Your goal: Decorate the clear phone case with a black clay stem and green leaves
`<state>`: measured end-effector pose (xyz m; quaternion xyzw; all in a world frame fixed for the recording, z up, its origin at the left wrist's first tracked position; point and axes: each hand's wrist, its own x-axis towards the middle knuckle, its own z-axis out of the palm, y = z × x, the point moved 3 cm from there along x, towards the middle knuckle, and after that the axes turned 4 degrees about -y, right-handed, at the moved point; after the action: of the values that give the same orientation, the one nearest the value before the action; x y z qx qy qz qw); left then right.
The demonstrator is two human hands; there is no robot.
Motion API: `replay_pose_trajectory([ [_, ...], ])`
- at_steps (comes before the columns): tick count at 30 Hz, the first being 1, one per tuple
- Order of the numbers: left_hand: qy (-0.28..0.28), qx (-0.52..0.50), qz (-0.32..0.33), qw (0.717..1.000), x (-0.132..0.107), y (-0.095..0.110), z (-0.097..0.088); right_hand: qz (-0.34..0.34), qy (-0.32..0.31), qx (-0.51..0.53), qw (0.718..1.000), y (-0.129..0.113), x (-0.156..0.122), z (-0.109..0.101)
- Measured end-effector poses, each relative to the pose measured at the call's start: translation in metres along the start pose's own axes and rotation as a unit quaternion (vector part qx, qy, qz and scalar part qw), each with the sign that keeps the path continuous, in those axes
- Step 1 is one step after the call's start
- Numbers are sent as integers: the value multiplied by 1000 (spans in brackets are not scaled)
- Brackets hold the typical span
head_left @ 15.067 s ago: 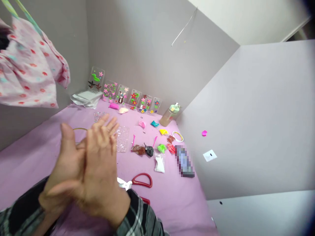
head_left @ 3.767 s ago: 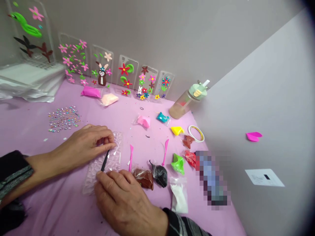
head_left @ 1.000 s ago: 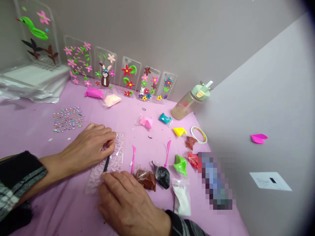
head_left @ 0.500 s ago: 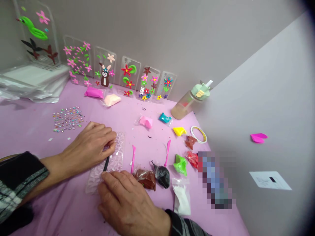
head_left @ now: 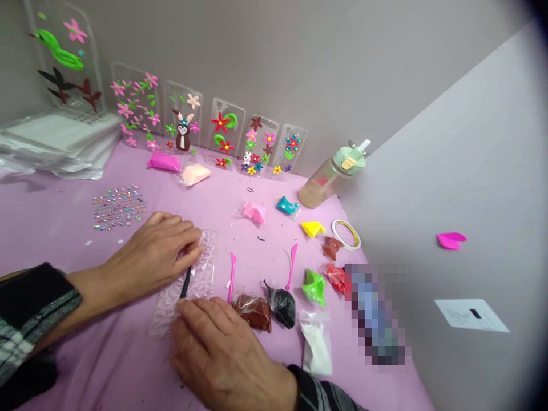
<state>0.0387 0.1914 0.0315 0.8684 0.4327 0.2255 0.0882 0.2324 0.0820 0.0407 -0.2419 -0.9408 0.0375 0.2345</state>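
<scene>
A thin strip of black clay (head_left: 185,283) lies lengthwise on a clear, faceted phone case (head_left: 206,265) that rests flat on the table. My left hand (head_left: 165,248) is over the far part of the case, fingers curled and thumb side at the strip's far end. At the near end, the bent fingertips of my right hand (head_left: 222,348) meet the strip, and this hand covers the case's near right corner. Both ends of the strip are hidden by my fingers. Beside the case are a pink modelling tool (head_left: 232,277) and a bag of brown clay (head_left: 252,312).
A bag of black clay (head_left: 282,307), green clay (head_left: 314,287) and a white clay bag (head_left: 317,345) lie to the right. Decorated cases (head_left: 228,128) lean on the wall behind. A bottle (head_left: 329,177), tape roll (head_left: 346,234) and rhinestones (head_left: 120,208) are farther out.
My left fingers and thumb have shifted slightly, and a little more of the black strip's far part shows. My right hand stays nearly still at the near end.
</scene>
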Motion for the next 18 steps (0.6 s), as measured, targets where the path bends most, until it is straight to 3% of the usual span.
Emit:
replay_pose_trajectory([
  [6, -34, -105, -82, 990, 2, -17, -10, -3, -12, 0, 1000, 0, -3, 2],
  [10, -34, -124, -59, 990, -2, -20, -1, -2, 2, 5, 1000, 1, -2, 2],
  [18, 9, -37, -5, 999, -3, -14, 1, 1, -2, 2, 1000, 2, -1, 1],
])
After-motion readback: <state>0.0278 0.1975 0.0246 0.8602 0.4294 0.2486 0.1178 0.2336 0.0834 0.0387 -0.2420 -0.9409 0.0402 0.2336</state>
